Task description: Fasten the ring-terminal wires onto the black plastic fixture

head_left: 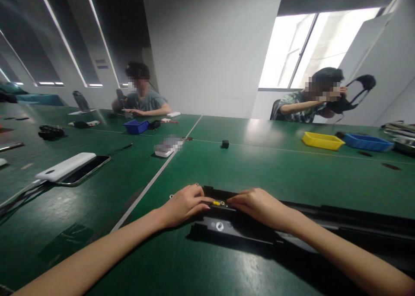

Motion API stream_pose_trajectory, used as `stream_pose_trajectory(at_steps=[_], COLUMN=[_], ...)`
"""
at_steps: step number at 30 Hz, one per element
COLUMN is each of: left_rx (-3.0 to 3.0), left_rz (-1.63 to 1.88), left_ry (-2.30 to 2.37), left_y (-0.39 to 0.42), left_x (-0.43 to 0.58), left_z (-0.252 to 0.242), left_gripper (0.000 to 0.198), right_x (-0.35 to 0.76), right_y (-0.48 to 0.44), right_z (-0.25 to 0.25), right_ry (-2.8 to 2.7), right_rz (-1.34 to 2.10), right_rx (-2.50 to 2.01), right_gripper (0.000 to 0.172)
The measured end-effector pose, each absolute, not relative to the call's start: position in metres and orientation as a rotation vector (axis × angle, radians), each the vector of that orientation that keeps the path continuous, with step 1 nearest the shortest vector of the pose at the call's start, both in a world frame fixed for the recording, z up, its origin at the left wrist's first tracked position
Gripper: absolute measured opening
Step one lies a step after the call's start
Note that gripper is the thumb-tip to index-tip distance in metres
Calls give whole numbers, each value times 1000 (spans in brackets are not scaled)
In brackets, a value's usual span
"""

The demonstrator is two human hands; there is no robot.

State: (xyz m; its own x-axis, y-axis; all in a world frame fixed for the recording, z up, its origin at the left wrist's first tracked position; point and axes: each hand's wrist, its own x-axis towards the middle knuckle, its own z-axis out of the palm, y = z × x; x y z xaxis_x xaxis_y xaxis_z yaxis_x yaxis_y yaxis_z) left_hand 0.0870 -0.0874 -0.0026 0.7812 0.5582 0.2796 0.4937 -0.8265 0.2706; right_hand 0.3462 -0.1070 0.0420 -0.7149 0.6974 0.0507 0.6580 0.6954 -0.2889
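Observation:
My left hand [186, 205] is closed at the near-left end of a long black metal channel [240, 231], its index fingertip and thumb at a yellow ring terminal [216, 203]. The terminal's metal eye points right, inside the channel. A small metal ring [171, 196] shows beyond the back of that hand. My right hand [256, 205] reaches into the channel from the right, fingers pressed together just beside the terminal's eye. Whatever its fingertips hold, if anything, is too small to make out. A round white sticker [219, 227] marks the channel's near wall.
The channel runs off to the right. A small black block [225, 144], a yellow tray [323, 141], a blue tray [368, 142] and a dark blue bin [136, 126] stand farther back. A white power bank [66, 166] and phone [84, 170] lie left. Two people sit across the table.

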Motion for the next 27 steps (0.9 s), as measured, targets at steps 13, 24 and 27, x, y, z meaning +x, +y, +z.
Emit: stream_pose_trajectory(at_steps=[13, 24, 27], left_rx=[2769, 2774, 2772], left_rz=[522, 554, 539], left_ry=[819, 815, 819], left_y=[-87, -87, -87], left_x=[86, 86, 86], left_z=[-3, -3, -3], left_gripper=[38, 38, 39], right_x=[346, 346, 346], right_y=[-106, -106, -106], right_z=[42, 40, 40], right_ry=[-2723, -2738, -2740], right_rz=[440, 371, 373], right_rx=[-1081, -1106, -1106], right_gripper=[31, 32, 32])
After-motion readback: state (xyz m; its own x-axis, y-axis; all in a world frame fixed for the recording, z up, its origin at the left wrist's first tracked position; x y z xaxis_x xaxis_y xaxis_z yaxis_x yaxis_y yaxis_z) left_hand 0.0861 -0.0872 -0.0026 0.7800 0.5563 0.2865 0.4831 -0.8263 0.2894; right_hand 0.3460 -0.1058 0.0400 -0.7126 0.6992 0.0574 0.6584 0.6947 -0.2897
